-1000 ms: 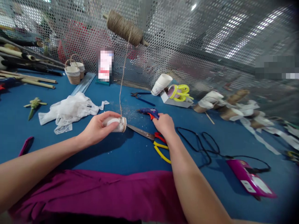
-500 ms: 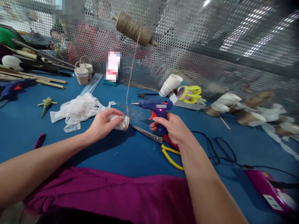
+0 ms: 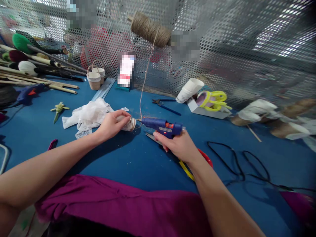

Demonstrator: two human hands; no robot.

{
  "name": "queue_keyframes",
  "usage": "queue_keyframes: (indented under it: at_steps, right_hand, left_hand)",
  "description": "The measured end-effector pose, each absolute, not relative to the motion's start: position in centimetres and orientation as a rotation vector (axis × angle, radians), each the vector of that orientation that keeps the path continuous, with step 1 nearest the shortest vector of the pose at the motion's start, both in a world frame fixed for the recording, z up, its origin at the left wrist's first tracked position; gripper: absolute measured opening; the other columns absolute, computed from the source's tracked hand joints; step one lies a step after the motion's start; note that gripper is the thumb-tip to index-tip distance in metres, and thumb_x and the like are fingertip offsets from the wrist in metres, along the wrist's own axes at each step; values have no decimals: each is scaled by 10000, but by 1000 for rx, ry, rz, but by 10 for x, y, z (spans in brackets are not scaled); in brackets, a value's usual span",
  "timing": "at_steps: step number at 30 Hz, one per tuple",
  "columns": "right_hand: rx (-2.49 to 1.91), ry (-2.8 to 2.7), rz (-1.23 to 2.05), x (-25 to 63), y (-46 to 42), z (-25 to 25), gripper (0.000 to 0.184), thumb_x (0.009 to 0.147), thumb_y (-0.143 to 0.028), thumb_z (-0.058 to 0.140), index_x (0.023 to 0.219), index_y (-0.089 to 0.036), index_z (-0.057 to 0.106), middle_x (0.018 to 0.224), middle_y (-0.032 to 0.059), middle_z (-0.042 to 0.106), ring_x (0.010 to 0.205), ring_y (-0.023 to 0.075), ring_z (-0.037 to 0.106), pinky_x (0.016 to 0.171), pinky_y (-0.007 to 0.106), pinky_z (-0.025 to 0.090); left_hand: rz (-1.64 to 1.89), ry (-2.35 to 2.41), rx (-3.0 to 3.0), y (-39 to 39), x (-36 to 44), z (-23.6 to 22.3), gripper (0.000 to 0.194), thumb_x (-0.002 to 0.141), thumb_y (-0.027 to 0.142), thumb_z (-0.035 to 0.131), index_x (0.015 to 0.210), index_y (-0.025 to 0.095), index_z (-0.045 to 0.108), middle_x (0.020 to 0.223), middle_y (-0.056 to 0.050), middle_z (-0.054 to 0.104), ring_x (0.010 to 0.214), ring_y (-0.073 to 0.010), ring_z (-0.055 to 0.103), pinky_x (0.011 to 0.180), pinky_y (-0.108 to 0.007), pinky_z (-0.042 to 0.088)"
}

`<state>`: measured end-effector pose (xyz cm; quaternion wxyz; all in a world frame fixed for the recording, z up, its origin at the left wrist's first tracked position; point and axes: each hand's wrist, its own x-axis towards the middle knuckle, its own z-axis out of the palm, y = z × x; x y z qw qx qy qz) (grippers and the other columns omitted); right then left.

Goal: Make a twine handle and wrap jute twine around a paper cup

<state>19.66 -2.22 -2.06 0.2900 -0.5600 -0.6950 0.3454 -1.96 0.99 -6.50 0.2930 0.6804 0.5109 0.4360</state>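
My left hand [image 3: 115, 122] is closed round a small white paper cup [image 3: 130, 125], tipped on its side with its end toward the right. Twine [image 3: 145, 77] runs down to the cup from a spool [image 3: 150, 29] hung on the mesh. In my right hand [image 3: 176, 143] is a blue glue gun [image 3: 160, 125] with a small red light. Its nozzle meets the cup's end by the twine; whether it touches cannot be made out. Beneath my right hand and forearm lie scissors [image 3: 187, 169] with red and yellow handles, partly covered.
White lace fabric [image 3: 90, 113] lies left of the cup. Behind are twine-wrapped baskets [image 3: 93, 81], pliers [image 3: 166, 106], stacked paper cups [image 3: 190, 90] and a white box [image 3: 208, 110]. A black cord [image 3: 233, 154] loops at right. Another glue gun [image 3: 31, 92] lies far left.
My right hand has brought the glue gun left and tilted it, so its nozzle is now at the cup's end. The left hand still holds the cup. The view has shifted a little.
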Motion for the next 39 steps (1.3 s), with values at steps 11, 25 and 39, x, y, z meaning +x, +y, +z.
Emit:
queue_keyframes:
  at_steps: [11, 25, 39]
  right_hand:
    - [-1528, -1982, 917, 202, -24, -14, 252, 736, -351, 576, 573, -161, 566, 343, -42, 460, 341, 92, 437, 421, 231, 388]
    - [-1496, -2092, 668, 202, -26, -19, 167, 722, -322, 590, 650, -175, 624, 507, -22, 563, 478, 123, 485, 476, 247, 418]
    - [-1579, -2088, 727, 201, -28, -15, 229, 721, -345, 565, 716, -140, 668, 528, 0, 562, 490, 126, 466, 471, 248, 404]
  left_hand:
    - [1122, 1366, 1686, 9, -17, -68, 204, 735, 334, 581, 799, 149, 639, 705, -14, 645, 558, -96, 508, 545, -219, 394]
    - [1057, 1354, 1783, 7, -16, -64, 230, 782, 340, 514, 829, 151, 636, 718, -25, 660, 590, -111, 533, 564, -233, 407]
    - [1038, 1368, 1794, 8, -16, -64, 238, 785, 341, 508, 839, 147, 635, 651, -14, 623, 532, -101, 491, 503, -219, 383]
